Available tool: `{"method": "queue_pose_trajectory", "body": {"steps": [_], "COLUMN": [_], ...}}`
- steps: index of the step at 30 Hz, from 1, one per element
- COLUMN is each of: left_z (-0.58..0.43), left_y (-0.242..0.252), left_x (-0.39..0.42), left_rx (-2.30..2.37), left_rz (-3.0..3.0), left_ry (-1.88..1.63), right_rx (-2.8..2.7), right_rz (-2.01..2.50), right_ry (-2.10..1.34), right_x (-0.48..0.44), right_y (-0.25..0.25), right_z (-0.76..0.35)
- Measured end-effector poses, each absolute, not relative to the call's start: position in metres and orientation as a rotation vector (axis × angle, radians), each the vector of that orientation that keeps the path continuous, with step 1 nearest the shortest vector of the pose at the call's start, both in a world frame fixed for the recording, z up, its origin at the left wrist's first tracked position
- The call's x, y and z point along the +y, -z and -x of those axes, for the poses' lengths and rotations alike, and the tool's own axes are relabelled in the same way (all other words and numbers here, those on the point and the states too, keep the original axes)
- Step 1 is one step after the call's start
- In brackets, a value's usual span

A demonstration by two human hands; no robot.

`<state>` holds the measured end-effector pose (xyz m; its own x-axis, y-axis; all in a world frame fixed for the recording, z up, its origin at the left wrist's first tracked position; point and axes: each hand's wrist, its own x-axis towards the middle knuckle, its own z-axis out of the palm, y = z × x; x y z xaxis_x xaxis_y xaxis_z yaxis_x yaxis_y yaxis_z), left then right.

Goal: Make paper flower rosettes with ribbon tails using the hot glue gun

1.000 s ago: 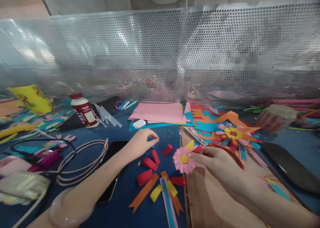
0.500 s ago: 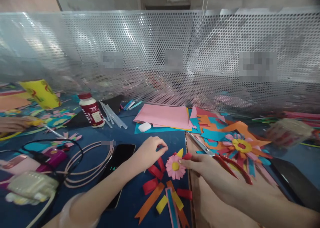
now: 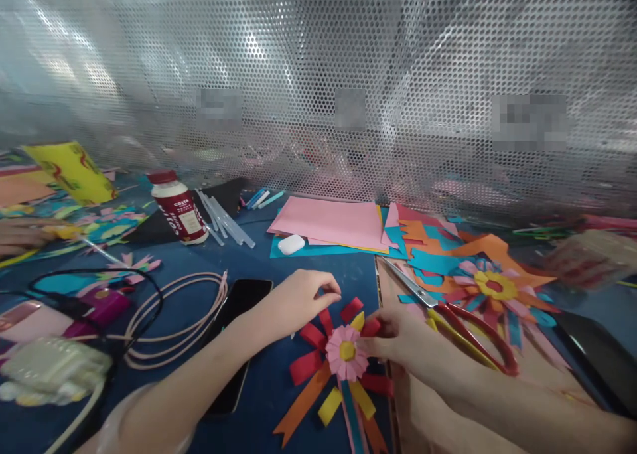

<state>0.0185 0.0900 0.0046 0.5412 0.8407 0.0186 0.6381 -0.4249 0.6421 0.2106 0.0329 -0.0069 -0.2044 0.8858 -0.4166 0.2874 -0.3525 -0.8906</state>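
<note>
The right hand (image 3: 398, 338) pinched the pink paper flower (image 3: 347, 352) by its edge, holding it over the fan of red and yellow paper loops (image 3: 304, 368) on the blue table (image 3: 318, 268). The left hand (image 3: 301, 301) hovered just beside, fingertips drawn together, on what I could not tell. To sit well, the flower likely needed centring where the loops met, then pressing flat.
</note>
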Motion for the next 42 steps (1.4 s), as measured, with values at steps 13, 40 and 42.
{"method": "queue_pose_trajectory", "body": {"steps": [13,40,42], "left_z": [-0.019,-0.026,-0.026], "left_y": [0.001,0.004,0.004], "left_x": [0.086,0.071,0.071], "left_rx": [1.287,1.137,1.131], "left_rz": [-2.244,-2.399,-2.409], "left_ry": [-0.433,-0.145,-0.16], "right_rx": [-1.569,-2.352,-2.517], "right_rz": [1.73,1.828,1.7], "right_ry": [-1.354,-0.761,-0.492], "right_x": [0.031,0.046,0.056], "right_y": [0.022,0.005,0.003], "right_z": [-0.206,-0.228,-0.231]}}
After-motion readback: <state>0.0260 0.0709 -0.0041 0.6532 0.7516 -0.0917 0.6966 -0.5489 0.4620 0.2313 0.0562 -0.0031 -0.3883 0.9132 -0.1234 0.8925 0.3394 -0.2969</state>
